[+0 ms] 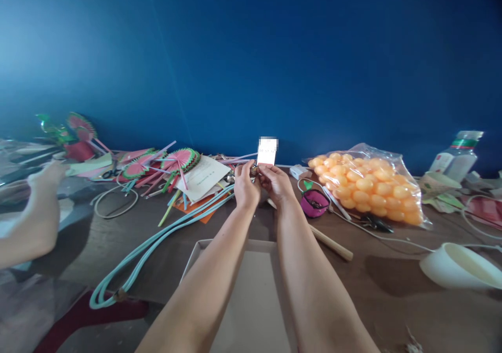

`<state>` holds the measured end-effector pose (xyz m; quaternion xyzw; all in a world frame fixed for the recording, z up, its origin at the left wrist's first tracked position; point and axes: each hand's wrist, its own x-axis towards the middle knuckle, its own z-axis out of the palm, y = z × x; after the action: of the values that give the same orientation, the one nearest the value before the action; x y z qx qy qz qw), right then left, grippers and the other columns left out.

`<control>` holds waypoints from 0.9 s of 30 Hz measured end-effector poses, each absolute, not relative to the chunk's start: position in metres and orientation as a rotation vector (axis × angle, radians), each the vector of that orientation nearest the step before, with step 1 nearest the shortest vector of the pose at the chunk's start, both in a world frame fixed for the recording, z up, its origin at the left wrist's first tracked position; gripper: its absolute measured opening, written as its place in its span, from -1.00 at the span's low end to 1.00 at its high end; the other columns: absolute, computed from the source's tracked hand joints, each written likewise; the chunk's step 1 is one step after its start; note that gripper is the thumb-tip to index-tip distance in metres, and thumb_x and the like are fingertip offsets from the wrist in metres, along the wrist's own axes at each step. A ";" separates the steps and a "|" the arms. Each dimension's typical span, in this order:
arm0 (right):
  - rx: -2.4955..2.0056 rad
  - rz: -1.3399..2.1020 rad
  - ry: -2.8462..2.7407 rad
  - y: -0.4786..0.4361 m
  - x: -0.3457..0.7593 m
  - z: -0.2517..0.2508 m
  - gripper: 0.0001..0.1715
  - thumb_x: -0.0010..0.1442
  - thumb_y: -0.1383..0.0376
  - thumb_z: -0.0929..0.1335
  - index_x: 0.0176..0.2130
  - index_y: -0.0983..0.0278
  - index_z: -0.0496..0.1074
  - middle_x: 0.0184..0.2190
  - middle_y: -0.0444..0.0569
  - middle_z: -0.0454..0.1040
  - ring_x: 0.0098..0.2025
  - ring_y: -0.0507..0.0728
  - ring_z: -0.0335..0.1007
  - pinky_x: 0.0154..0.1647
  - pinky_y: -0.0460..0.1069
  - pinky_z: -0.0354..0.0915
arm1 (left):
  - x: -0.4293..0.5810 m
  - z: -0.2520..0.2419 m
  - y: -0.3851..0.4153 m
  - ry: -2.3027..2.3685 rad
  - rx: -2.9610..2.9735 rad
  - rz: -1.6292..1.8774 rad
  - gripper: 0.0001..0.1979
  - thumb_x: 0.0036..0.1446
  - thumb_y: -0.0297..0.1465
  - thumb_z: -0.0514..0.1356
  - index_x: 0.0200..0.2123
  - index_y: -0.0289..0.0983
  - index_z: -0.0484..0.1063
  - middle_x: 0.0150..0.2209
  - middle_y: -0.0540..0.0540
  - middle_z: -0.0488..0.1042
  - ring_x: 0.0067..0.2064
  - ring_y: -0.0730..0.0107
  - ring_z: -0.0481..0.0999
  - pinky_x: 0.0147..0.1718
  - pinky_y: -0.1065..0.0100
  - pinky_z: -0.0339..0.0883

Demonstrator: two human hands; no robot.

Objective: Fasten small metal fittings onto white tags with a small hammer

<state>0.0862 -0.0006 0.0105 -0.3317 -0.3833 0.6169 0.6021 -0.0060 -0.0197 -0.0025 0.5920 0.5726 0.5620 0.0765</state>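
Both my hands are stretched out in front of me, close together above the far side of the table. My left hand (247,184) and my right hand (277,183) have their fingers closed around a small shiny metal piece (254,170); its exact kind is too small to tell. Just beyond the fingertips is a bright, upright phone-like screen (266,154), and whether it touches my right hand I cannot tell. Beneath my forearms lies a shallow pale box or tray (251,274). To the right of my hands sits a small purple pouch (314,203) with dark contents.
Looped light-blue tubing (157,235) runs along the left, near paper watermelon fans (182,162) and a white sheet (204,178). At right are a bag of orange balls (366,183), a wooden stick (333,243), a white cup (460,266) and a bottle (458,157). Another person's arm (39,217) reaches in at left.
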 end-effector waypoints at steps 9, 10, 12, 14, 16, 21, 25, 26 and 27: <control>-0.801 1.511 -0.870 -0.001 0.091 0.011 -0.63 -0.27 0.23 0.54 -0.38 0.28 0.51 -0.53 -0.17 0.45 -0.59 -0.11 0.17 -0.66 -0.18 0.05 | -0.005 0.001 -0.023 1.778 1.787 1.597 -0.51 -0.03 -0.57 0.14 0.02 -0.21 0.29 0.01 -0.17 0.31 -0.03 0.25 0.40 -0.05 0.26 0.31; -0.814 1.516 -0.878 0.000 0.092 0.010 -0.64 -0.27 0.23 0.53 -0.38 0.29 0.51 -0.53 -0.17 0.45 -0.60 -0.11 0.16 -0.67 -0.18 0.03 | -0.005 0.002 -0.023 1.785 1.783 1.591 -0.51 -0.03 -0.57 0.14 0.02 -0.21 0.30 0.00 -0.17 0.30 -0.04 0.25 0.41 -0.06 0.26 0.31; -0.830 1.521 -0.898 0.000 0.092 0.010 -0.64 -0.26 0.22 0.53 -0.39 0.29 0.50 -0.53 -0.17 0.44 -0.60 -0.11 0.14 -0.69 -0.18 -0.01 | -0.005 0.003 -0.024 1.797 1.784 1.588 -0.52 -0.03 -0.57 0.14 0.01 -0.20 0.30 -0.01 -0.17 0.30 -0.04 0.25 0.40 -0.05 0.26 0.31; -0.830 1.516 -0.917 0.001 0.093 0.009 -0.64 -0.26 0.21 0.53 -0.40 0.28 0.48 -0.53 -0.18 0.43 -0.61 -0.12 0.13 -0.69 -0.18 -0.04 | -0.005 0.003 -0.024 1.797 1.796 1.594 -0.52 -0.03 -0.56 0.14 0.01 -0.21 0.30 -0.02 -0.17 0.31 -0.04 0.25 0.40 -0.06 0.26 0.31; -0.821 1.508 -0.928 0.001 0.094 0.009 -0.64 -0.26 0.21 0.53 -0.42 0.29 0.46 -0.53 -0.19 0.41 -0.61 -0.13 0.12 -0.69 -0.18 -0.06 | -0.005 0.003 -0.024 1.788 1.816 1.601 -0.53 -0.03 -0.56 0.14 0.01 -0.21 0.30 -0.03 -0.18 0.31 -0.04 0.24 0.40 -0.07 0.26 0.31; -0.787 1.530 -0.923 0.000 0.095 0.011 -0.63 -0.26 0.20 0.53 -0.42 0.29 0.43 -0.56 -0.22 0.36 -0.62 -0.14 0.08 -0.69 -0.17 -0.12 | -0.005 0.004 -0.025 1.802 1.863 1.601 -0.54 -0.01 -0.55 0.13 0.01 -0.20 0.30 -0.03 -0.17 0.31 -0.05 0.24 0.40 -0.06 0.26 0.31; -0.751 1.575 -0.916 -0.002 0.096 0.012 -0.62 -0.27 0.20 0.53 -0.42 0.29 0.41 -0.57 -0.24 0.33 -0.63 -0.15 0.04 -0.70 -0.18 -0.16 | -0.005 0.005 -0.025 1.796 1.907 1.598 -0.54 -0.01 -0.55 0.14 0.01 -0.20 0.30 -0.04 -0.17 0.32 -0.03 0.23 0.39 -0.04 0.25 0.29; -0.740 1.588 -0.918 -0.002 0.096 0.012 -0.61 -0.27 0.21 0.53 -0.42 0.29 0.41 -0.57 -0.24 0.33 -0.63 -0.15 0.03 -0.70 -0.18 -0.15 | -0.005 0.005 -0.026 1.792 1.916 1.602 -0.54 -0.01 -0.55 0.14 0.01 -0.20 0.30 -0.04 -0.17 0.32 -0.02 0.23 0.39 -0.03 0.25 0.28; -0.729 1.600 -0.921 -0.002 0.097 0.012 -0.61 -0.27 0.21 0.53 -0.42 0.29 0.41 -0.57 -0.24 0.32 -0.63 -0.15 0.02 -0.70 -0.18 -0.15 | -0.005 0.005 -0.026 1.789 1.923 1.605 -0.54 -0.01 -0.56 0.13 0.01 -0.20 0.30 -0.04 -0.17 0.32 -0.02 0.23 0.38 -0.02 0.25 0.28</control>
<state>0.0969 -0.0020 0.0121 -0.3076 -0.3887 0.6750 0.5465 -0.0047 -0.0256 0.0052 0.6244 0.5809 0.5212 0.0315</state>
